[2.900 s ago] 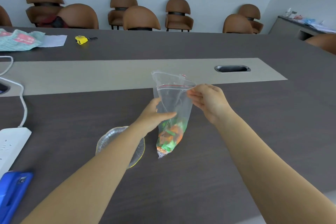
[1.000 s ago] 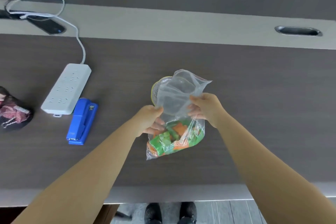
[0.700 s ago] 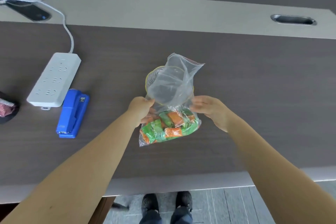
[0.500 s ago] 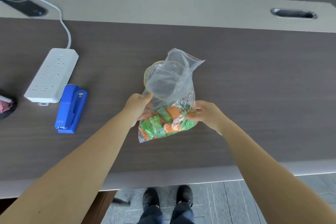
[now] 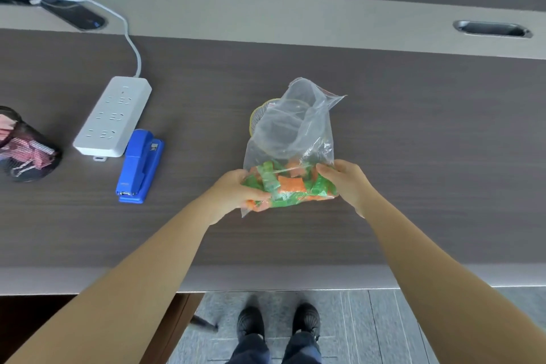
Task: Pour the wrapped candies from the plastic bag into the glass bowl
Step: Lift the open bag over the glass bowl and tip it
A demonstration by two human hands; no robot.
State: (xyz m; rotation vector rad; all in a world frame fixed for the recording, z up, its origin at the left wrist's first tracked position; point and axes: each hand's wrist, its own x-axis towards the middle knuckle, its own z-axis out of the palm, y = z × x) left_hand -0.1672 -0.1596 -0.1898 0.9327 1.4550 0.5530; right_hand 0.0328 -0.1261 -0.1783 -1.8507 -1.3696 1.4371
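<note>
A clear plastic bag (image 5: 291,130) hangs between both hands over the dark table, its open mouth pointing away from me. Green and orange wrapped candies (image 5: 288,185) fill its near end. My left hand (image 5: 236,190) grips the bag's left bottom corner. My right hand (image 5: 344,179) grips the right bottom side. The glass bowl (image 5: 256,118) with a yellowish rim lies under the bag's mouth and shows only at its left edge and dimly through the plastic.
A blue stapler (image 5: 140,165) and a white power strip (image 5: 113,117) with its cable lie to the left. A mesh holder with clips (image 5: 23,148) stands at the far left. The table's near edge (image 5: 266,278) is close to me. A cable slot (image 5: 492,29) sits at the back right.
Both hands slid from the bag's mouth and middle down to its candy-filled bottom. The bag turned from upright so its mouth points away over the bowl. My view tipped downward.
</note>
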